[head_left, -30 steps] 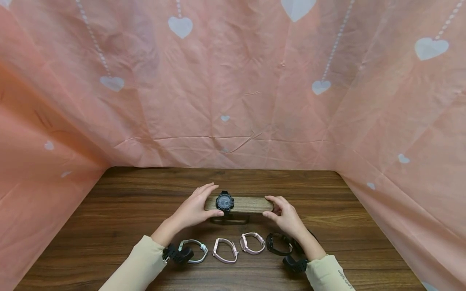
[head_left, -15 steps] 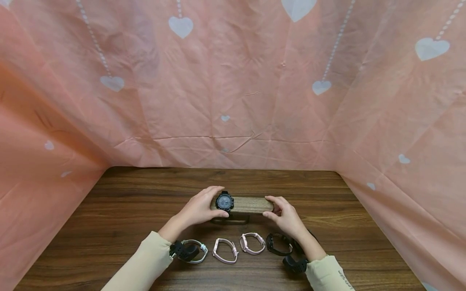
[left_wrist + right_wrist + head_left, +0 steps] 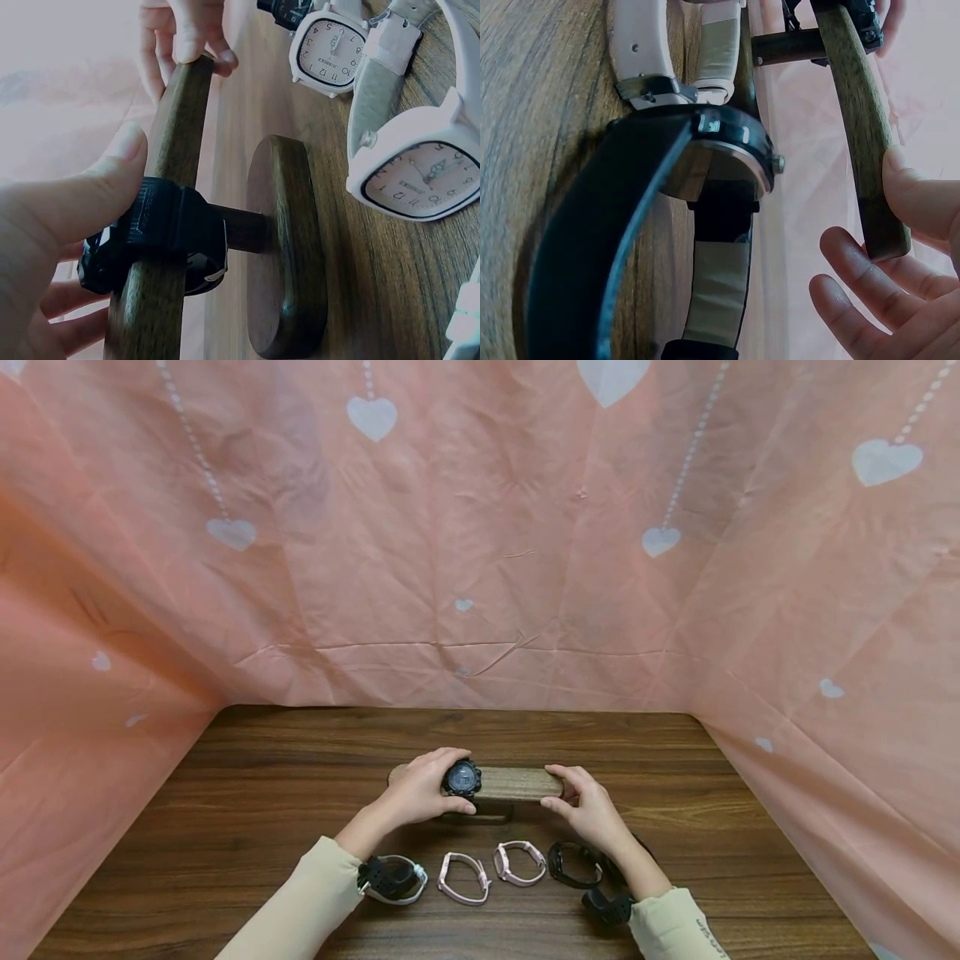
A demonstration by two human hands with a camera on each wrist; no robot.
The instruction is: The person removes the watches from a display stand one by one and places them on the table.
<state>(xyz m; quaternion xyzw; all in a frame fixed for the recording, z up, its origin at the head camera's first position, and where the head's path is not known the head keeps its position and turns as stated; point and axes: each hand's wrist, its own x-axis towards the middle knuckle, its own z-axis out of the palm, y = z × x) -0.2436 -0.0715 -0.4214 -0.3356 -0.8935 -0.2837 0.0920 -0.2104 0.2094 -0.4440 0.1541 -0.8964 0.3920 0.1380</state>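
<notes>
A black digital watch (image 3: 462,777) is strapped around the crossbar of a wooden T-bar watch stand (image 3: 517,783), left of its middle. My left hand (image 3: 416,789) grips the watch from its left side, thumb in front and fingers behind the bar. In the left wrist view the thumb (image 3: 124,154) lies along the watch case (image 3: 154,217), and the stand's rounded base (image 3: 289,247) shows below the bar on a short post. At the bar's right end, my right hand (image 3: 588,802) holds the tip between thumb and fingers.
In front of the stand lies a row of buckled watches: a pale blue one (image 3: 420,881) partly behind the left wrist camera (image 3: 390,878), two pale pink ones (image 3: 465,878), and a black one (image 3: 573,865). Another dark strap is partly hidden by the right wrist. Pink curtain (image 3: 480,568) surrounds the table.
My left hand has slid right along the crossbar and closed up against the watch, uncovering the bar's left end. The watch and my right hand have stayed in place.
</notes>
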